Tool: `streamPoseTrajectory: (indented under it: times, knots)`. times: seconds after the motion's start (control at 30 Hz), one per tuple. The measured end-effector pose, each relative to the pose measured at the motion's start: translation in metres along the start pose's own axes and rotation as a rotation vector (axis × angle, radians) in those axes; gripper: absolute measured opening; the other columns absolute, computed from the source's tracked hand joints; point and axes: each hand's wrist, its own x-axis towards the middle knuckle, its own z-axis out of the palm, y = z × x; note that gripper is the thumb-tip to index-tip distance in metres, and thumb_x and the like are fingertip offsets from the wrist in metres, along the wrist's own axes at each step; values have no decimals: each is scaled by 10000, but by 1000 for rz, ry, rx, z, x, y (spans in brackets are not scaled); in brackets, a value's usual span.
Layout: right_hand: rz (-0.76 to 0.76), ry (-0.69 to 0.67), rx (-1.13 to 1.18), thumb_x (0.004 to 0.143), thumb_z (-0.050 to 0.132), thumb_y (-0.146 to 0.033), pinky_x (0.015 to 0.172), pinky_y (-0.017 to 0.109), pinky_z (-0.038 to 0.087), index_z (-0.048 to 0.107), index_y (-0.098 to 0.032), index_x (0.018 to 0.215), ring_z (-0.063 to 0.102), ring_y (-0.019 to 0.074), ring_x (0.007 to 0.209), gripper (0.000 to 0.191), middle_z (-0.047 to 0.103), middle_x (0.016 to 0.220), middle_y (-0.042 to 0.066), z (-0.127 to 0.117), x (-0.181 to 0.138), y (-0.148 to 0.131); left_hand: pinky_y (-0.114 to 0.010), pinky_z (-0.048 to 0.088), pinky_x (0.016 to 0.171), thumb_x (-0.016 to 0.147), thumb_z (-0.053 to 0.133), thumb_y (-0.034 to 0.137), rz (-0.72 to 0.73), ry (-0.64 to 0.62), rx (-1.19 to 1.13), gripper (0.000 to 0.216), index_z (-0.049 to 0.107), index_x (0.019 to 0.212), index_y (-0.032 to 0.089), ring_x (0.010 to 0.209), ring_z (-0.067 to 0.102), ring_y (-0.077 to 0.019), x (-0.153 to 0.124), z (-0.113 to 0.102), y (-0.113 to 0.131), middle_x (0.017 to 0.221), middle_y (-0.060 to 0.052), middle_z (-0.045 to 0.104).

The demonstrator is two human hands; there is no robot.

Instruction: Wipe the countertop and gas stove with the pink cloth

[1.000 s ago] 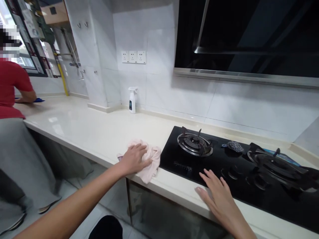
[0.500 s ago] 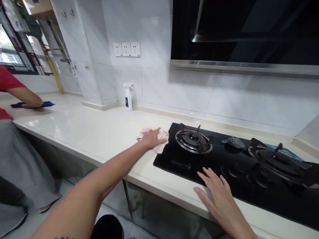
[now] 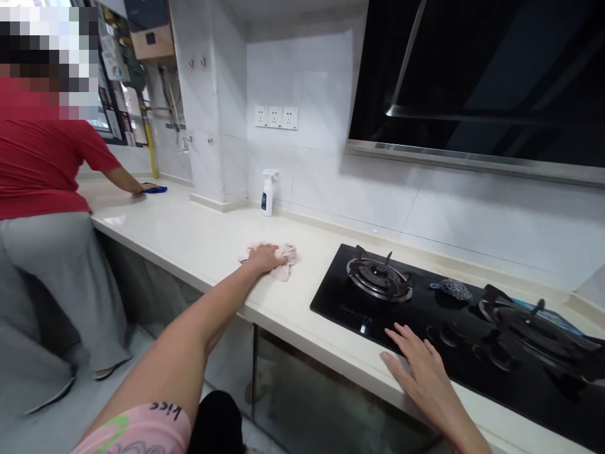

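My left hand (image 3: 266,257) presses down on a pale pink cloth (image 3: 285,258), which lies bunched on the cream countertop (image 3: 189,233) left of the stove. Some of the cloth is hidden under the palm and fingers. My right hand (image 3: 418,366) hovers or rests at the front edge of the black gas stove (image 3: 331,302), fingers spread and holding nothing; whether it touches the surface I cannot tell.
Behind the cloth a white spray bottle (image 3: 268,192) stands by the wall. A scouring pad (image 3: 454,289) lies between the two burners. At far left a person in a red shirt (image 3: 42,164) presses a blue cloth (image 3: 155,188) on the counter. A range hood (image 3: 472,82) overhangs the stove.
My left hand and the pink cloth have slid left, away from the stove's edge. My view has turned left, showing more of the other person, whose arm reaches farther along the counter.
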Motion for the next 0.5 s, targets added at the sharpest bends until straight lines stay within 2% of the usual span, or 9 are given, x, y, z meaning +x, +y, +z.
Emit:
streamPoseTrajectory:
  times: [0.13,0.23,0.3,0.37,0.5]
  knots:
    - [-1,12,-4,1031,365,-652,1277,637,230,606,-266,1475,373,320,1552,636,492,1622,93,6,0,5,-604,378,1136,875,444,792,-135,39,53,857,592,1474,199,1433,470,-448,-32,-24,-71,1579,-218,526]
    - [6,1,-9,1027,346,-672,1281,632,220,606,-273,1475,352,317,1564,654,483,1630,85,9,0,8,-568,407,1125,880,439,781,-177,58,89,849,603,1456,180,1423,485,-432,-60,-34,-97,1580,-215,526]
    - [8,-2,-11,1025,338,-680,1284,629,210,603,-275,1479,340,315,1570,664,479,1633,79,11,0,9,-539,422,1121,884,447,768,-175,74,111,836,602,1457,180,1414,503,-415,-77,-34,-100,1569,-207,541]
    - [6,3,-12,1020,335,-687,1288,626,200,597,-265,1486,335,312,1572,681,482,1631,81,14,1,11,-520,427,1123,893,450,754,-162,97,126,806,610,1448,192,1406,519,-401,-92,-32,-92,1554,-193,560]
    - [12,9,-15,1003,349,-700,1289,623,198,600,-252,1485,342,317,1567,704,493,1622,88,17,2,14,-491,407,1155,905,496,708,-57,122,111,732,635,1422,209,1412,526,-385,-118,-22,-54,1530,-177,588]
